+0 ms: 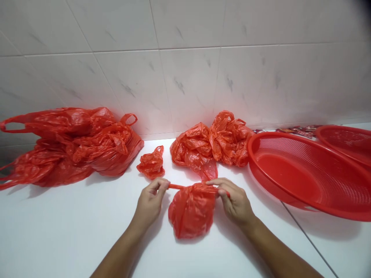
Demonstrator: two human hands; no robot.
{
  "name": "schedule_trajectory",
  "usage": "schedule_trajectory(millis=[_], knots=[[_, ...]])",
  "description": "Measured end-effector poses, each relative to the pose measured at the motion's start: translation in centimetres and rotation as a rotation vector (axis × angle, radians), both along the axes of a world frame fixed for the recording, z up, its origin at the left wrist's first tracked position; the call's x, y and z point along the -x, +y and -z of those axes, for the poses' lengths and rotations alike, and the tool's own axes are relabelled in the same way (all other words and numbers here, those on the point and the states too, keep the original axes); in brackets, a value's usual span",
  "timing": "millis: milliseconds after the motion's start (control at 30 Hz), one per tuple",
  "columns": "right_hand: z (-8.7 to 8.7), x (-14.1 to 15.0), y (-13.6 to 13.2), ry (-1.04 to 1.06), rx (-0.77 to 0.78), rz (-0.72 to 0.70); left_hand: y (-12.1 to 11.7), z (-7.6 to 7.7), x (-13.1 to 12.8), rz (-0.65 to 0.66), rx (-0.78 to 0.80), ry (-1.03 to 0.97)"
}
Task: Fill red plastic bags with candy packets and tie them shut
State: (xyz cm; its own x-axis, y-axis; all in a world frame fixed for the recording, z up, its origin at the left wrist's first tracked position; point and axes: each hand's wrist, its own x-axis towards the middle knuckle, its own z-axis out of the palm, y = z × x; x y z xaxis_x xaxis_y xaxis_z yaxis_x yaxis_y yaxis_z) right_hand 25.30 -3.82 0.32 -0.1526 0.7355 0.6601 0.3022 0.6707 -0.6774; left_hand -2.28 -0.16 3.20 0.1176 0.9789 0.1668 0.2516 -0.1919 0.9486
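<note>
A filled red plastic bag [193, 216] sits on the white surface in front of me, its top gathered and twisted. My left hand [151, 199] pinches one handle of the bag, which is drawn out to the left as a thin strip. On the other side, my right hand [233, 199] is closed on the opposite handle, with a bit of red plastic poking out past the fingers. The handles stretch across the top of the bag between both hands. What is inside the bag is hidden by the red plastic.
A small crumpled red bag [152, 163] lies just behind my left hand. Larger red bags [95, 146] are heaped at the left, and more crumpled red bags [213, 143] rest by the tiled wall [188, 85]. At the right stand a red basket [290, 173] and another red basket [348, 141].
</note>
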Motion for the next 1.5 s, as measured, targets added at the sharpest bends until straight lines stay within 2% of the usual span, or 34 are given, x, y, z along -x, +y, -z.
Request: schedule_trajectory(millis=[100,167,233,400,533,600,667,800,967,1100,1167,1233,1300,1400,1433,1500], knots=[[0.3,-1.3,1.2,0.101,0.215,0.244,2.2,0.4,2.1,-0.193,0.042,-0.099],[0.8,-2.0,2.0,0.225,0.415,0.383,3.6,0.9,3.3,-0.241,0.131,-0.234],[1.3,-2.4,2.7,0.368,0.559,0.383,4.4,1.3,3.8,-0.245,0.179,-0.345],[1.0,-2.2,2.9,0.678,0.646,-0.03,3.9,1.4,2.3,-0.165,0.208,-0.548],[0.2,-1.0,1.6,0.805,0.728,-0.36,2.1,0.4,1.0,0.03,0.318,-0.803],[0.0,-0.5,1.2,0.83,0.786,-0.469,1.5,0.0,1.0,0.166,0.38,-0.751],[-0.1,-0.2,1.3,0.823,0.814,-0.488,1.3,-0.2,1.2,0.237,0.391,-0.643],[0.1,-0.6,2.1,0.804,0.838,-0.399,1.9,0.0,1.6,0.187,0.341,-0.515],[0.6,-1.6,2.4,0.777,0.765,-0.36,2.4,0.7,1.2,0.138,0.285,-0.509],[1.3,-1.0,1.9,0.751,0.776,-0.487,1.6,1.9,0.3,0.1,0.377,-0.444],[1.7,-0.3,1.6,0.713,0.807,-0.588,0.6,2.5,-0.3,0.181,0.378,-0.31],[2.0,0.0,1.4,0.666,0.795,-0.619,-0.4,2.9,-0.8,0.277,0.286,-0.092],[2.0,-0.1,1.2,0.595,0.665,-0.495,-1.3,3.0,-1.5,0.346,0.159,0.159],[1.6,-0.9,1.2,0.356,0.336,-0.174,-2.2,2.6,-2.4,0.42,0.017,0.388],[1.5,-1.1,1.2,0.233,0.269,-0.119,-2.3,2.4,-2.6,0.441,-0.014,0.413],[1.1,-1.3,1.2,-0.041,0.268,-0.131,-2.3,2.0,-2.9,0.462,-0.045,0.424]])
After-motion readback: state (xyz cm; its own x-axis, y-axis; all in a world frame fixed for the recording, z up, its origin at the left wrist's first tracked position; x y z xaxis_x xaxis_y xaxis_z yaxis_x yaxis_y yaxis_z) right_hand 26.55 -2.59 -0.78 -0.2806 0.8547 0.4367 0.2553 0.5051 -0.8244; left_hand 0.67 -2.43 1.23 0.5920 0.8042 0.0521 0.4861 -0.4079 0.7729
